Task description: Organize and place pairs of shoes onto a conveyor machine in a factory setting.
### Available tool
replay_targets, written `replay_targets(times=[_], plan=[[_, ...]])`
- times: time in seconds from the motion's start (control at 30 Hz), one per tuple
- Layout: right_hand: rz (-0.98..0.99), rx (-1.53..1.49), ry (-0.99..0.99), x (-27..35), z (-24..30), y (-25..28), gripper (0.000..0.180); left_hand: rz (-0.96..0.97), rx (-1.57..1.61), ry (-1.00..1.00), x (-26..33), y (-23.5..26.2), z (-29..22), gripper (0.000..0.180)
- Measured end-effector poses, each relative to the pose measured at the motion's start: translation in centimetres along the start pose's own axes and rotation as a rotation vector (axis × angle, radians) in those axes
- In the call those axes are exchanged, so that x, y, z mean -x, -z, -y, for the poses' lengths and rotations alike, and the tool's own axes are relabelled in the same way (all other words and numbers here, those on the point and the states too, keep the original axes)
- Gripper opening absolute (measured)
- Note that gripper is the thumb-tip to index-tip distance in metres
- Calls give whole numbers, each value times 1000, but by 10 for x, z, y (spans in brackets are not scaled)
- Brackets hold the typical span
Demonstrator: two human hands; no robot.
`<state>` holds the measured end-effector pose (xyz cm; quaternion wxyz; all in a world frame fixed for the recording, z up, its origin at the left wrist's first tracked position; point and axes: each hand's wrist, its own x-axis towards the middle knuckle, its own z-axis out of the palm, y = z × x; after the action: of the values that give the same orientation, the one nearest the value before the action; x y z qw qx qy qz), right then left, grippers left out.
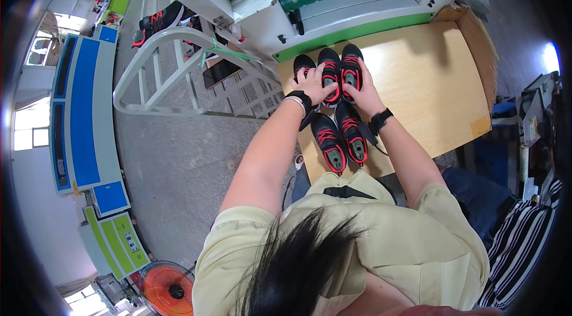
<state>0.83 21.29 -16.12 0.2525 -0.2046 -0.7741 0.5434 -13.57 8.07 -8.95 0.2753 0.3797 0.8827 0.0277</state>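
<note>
Trainers, five of them, black with red laces and linings (351,129), stand in two rows on a pale wooden tabletop (426,78), upper centre of the frame. My left hand (309,85) spreads over the upper row's left shoe (302,61) and middle shoe (329,57); whether it's clenched, I can't tell. My right hand (367,95) grasps that row's right shoe (351,55), thumb at the heel.

Converging from the near side of a row of three shoes (329,67), the bare left forearm (265,152) and right forearm (412,152) slanted inward. The left hand (310,85) curled over the row's left part; the right hand (366,92) clasped its right end.
</note>
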Motion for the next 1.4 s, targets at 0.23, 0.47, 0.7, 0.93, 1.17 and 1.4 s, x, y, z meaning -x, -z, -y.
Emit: replay_targets(times=[0.23,0.47,0.7,0.93,1.17,1.4], plan=[[431,31,-304,70,-29,58,61,34,48,-25,-1,5,3,101],[609,419,-246,111,-10,63,53,51,30,-9,4,11,1,108],[656,433,-288,104,-1,68,52,47,26,-3,5,10,-3,107],[420,308,-250,72,58,62,29,72,38,14,8,14,1,107],[-156,510,213,-45,31,93,44,43,5,8,6,13,0,105],[-389,362,-479,-109,-66,109,61,14,35,-13,3,7,1,104]])
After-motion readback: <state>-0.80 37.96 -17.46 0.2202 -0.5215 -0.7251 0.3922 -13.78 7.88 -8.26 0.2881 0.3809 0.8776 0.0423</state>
